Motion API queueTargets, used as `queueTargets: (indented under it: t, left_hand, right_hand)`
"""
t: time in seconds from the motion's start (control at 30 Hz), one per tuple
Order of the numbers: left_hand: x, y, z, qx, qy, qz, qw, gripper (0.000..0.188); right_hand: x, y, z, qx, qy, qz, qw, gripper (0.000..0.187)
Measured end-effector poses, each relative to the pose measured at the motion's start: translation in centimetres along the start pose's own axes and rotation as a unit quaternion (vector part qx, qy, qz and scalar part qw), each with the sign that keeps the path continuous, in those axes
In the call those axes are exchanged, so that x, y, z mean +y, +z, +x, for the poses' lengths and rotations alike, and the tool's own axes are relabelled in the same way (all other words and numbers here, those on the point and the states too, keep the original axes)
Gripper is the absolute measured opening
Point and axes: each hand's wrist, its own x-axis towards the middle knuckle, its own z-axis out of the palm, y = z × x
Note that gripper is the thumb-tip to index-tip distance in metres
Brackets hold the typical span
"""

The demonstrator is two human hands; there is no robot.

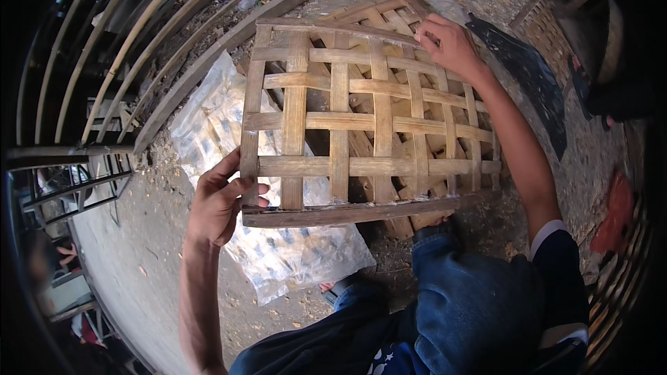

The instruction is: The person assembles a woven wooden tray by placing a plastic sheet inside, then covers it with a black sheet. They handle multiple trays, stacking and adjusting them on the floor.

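Two grips on woven panel (295, 118): left hand (219, 205) pinching, right hand (450, 45) curled.

Tan woven bamboo panel (361, 122), open lattice, wood-framed, held raised by two edges

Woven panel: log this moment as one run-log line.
woven panel: in hand, partly hiding plastic sheet | left hand: gripping its left edge | right hand: at its far edge
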Motion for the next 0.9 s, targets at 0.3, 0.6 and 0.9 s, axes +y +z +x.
queueTargets:
  t: [0.3,0.6,0.9]
  left_hand:
    - [0.4,0.6,-1.1,0.005,0.002,-0.004,1.0,0.055]
    - [0.2,1.2,-1.6,0.008,0.011,0.002,1.0,0.058]
    - [0.0,1.5,-1.7,0.008,0.013,0.015,1.0,0.059]
  right_hand:
    - [-1.3,3.9,1.9,0.157,0.045,0.035,0.986,0.055]
    - [-8.0,-0.5,2.1,-0.07,0.055,-0.07,0.994,0.04]
    - [-4.2,0.0,2.1,0.001,-0.194,-0.032,0.98,0.018]
